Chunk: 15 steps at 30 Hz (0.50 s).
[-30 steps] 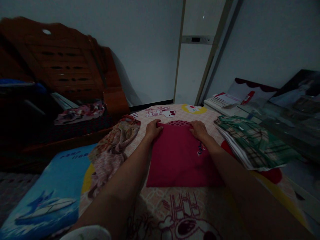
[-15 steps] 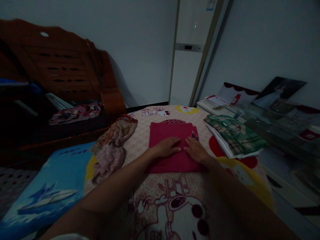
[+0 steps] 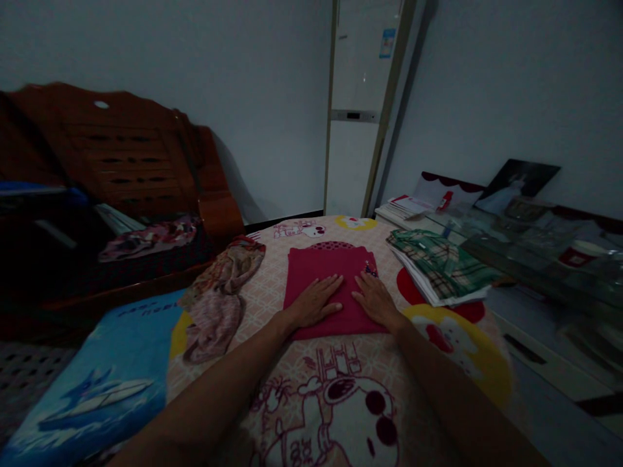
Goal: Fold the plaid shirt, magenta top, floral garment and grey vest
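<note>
A folded dark pink garment (image 3: 331, 263) lies flat on the patterned tablecloth (image 3: 272, 311), with a small decoration near its upper right corner. My left hand (image 3: 315, 302) rests palm down on its left half, fingers spread. On the right half, my right hand (image 3: 374, 299) is also laid flat with its fingers apart, close to the decoration. Neither hand grips the cloth. To the left is a crumpled heap of light printed clothing (image 3: 219, 305). A folded green plaid garment (image 3: 440, 259) lies on white cloth at the right.
A wooden bench (image 3: 131, 155) with cloth on its seat stands at the left. In front of it is a blue boat-printed surface (image 3: 111, 363). At right, a glass-topped cabinet (image 3: 516, 253) holds papers, a paper cup (image 3: 581, 253) and a photo. A tall white appliance (image 3: 353, 155) stands behind.
My view has tilted up slightly and shifted right. My hands stay on the pink garment, with the left fingers now spread flatter and farther apart.
</note>
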### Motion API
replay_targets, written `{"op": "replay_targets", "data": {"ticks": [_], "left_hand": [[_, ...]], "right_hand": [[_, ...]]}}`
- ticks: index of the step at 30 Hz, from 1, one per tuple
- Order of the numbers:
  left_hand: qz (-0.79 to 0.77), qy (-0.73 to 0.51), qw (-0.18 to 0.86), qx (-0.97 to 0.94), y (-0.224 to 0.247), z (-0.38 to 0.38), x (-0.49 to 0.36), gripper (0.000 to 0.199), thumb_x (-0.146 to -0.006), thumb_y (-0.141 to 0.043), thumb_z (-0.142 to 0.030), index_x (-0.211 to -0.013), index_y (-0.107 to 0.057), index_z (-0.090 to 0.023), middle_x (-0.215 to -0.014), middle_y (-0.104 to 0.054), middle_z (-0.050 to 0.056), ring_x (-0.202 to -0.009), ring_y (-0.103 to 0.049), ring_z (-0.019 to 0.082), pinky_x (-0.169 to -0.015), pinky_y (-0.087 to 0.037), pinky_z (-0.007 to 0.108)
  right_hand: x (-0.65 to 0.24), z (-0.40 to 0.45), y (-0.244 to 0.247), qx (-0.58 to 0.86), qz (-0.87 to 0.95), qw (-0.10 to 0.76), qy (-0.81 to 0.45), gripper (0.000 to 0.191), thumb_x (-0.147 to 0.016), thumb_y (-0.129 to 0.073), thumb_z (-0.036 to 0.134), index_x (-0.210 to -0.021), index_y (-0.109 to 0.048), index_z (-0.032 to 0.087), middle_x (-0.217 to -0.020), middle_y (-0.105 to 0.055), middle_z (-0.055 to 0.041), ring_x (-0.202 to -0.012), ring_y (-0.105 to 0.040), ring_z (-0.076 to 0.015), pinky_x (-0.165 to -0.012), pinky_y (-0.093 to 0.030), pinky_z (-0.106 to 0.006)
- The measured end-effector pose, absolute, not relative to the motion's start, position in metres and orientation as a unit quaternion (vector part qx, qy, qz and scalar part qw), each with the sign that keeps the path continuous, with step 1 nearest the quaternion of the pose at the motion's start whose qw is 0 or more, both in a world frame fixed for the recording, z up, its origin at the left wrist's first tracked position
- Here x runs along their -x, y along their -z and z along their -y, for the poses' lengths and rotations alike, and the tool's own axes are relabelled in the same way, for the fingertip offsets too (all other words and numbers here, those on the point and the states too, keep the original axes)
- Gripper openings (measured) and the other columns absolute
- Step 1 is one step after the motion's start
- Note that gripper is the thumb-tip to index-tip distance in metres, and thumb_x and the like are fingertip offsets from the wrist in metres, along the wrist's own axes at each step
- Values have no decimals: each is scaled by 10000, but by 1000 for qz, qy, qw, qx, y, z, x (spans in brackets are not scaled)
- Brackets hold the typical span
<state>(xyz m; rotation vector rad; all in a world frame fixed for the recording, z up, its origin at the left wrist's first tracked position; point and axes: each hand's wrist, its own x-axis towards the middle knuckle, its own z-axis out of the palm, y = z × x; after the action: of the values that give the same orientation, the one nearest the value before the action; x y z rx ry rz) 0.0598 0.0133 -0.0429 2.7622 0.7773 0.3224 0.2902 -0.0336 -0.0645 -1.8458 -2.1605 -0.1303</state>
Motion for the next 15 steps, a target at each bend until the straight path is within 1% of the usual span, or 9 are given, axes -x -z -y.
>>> {"op": "replay_targets", "data": {"ticks": [3, 5, 9, 11, 15], "left_hand": [[-267, -88, 107, -954, 45, -14, -60, 693, -965, -344, -584, -1548, -231, -225, -1602, -220, 147, -1488, -196, 248, -1194, -163, 483], [-266, -79, 95, -956, 46, -16, -61, 674, -963, -353, -581, -1533, -281, -229, -1601, -218, 153, -1486, -199, 268, -1189, -165, 500], [-254, -81, 93, -959, 48, -18, -61, 670, -963, -352, -584, -1536, -274, -244, -1601, -218, 151, -1483, -205, 282, -1183, -175, 509], [-251, -80, 95, -960, 49, -19, -61, 679, -962, -340, -596, -1537, -273, -241, -1601, -214, 154, -1483, -203, 288, -1183, -172, 513], [-252, -75, 103, -959, 49, -19, -59, 707, -959, -303, -618, -1541, -266, -218, -1605, -192, 163, -1487, -186, 296, -1186, -160, 520]], "right_hand": [[-291, 33, 69, 635, 753, 171, 35, 527, -956, -446, 403, -1395, -509, 116, -1502, -425, -194, -1403, -377, -298, -1140, -305, -472], [-294, 32, 71, 628, 750, 207, 27, 494, -942, -463, 374, -1370, -539, 139, -1478, -462, -182, -1381, -412, -290, -1128, -324, -478], [-310, 18, 64, 650, 699, 297, 29, 413, -927, -437, 279, -1275, -615, 148, -1358, -581, -170, -1275, -522, -257, -1073, -393, -439], [-322, 5, 55, 686, 664, 297, 17, 372, -917, -425, 247, -1183, -662, 140, -1252, -649, -160, -1181, -583, -234, -1025, -426, -385], [-339, -28, 37, 749, 615, 247, -18, 304, -892, -458, 242, -996, -724, 138, -1068, -719, -117, -1020, -642, -189, -901, -450, -273]]}}
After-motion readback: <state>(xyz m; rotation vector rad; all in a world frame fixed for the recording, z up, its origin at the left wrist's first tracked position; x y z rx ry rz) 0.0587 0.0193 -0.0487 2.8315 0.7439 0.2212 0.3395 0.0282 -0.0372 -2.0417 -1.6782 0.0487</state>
